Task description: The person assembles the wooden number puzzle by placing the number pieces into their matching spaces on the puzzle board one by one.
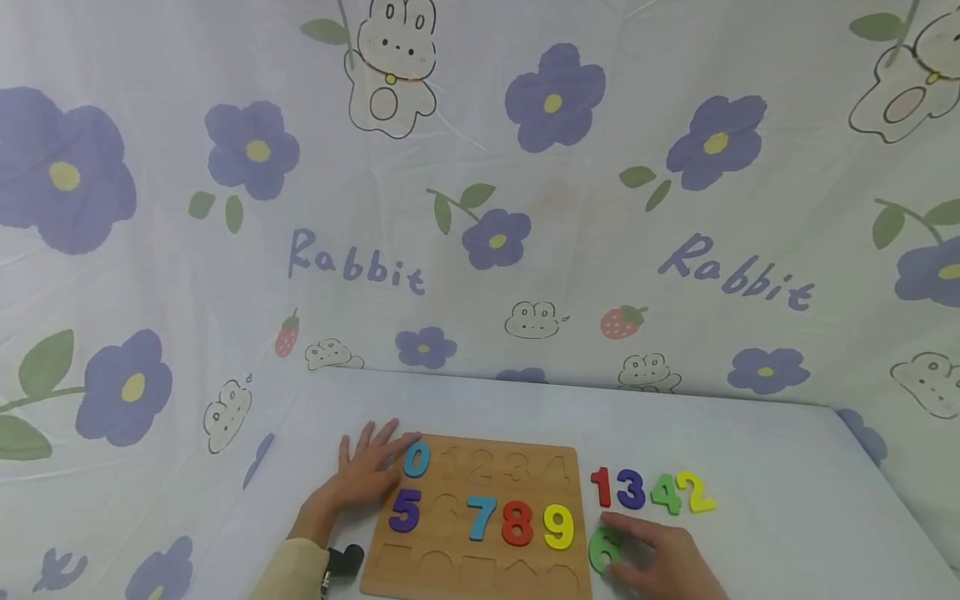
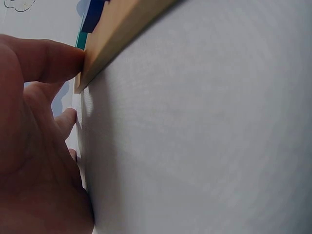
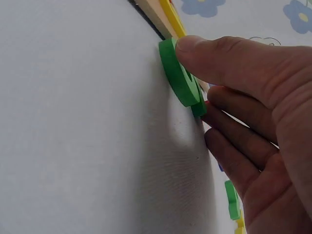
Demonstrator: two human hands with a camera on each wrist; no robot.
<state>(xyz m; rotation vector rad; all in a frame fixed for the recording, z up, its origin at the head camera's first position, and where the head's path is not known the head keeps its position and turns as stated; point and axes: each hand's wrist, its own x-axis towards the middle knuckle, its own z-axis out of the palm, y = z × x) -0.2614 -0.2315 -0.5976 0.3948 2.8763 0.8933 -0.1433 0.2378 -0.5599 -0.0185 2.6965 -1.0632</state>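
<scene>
Pickup of the green 6 (image 1: 595, 550) is, I judge, the step in hand: my right hand (image 1: 660, 554) pinches it between thumb and fingers, just beside the right edge of the wooden board (image 1: 468, 579). My left hand (image 1: 367, 475), fingers spread, touches that board's upper-left corner. Next calls for carrying it over and matching it to the bare recess (image 1: 444, 505) between the 5 (image 1: 414, 518) and 7 (image 1: 483, 505); recesses 1 to 4 are unfilled too.
</scene>
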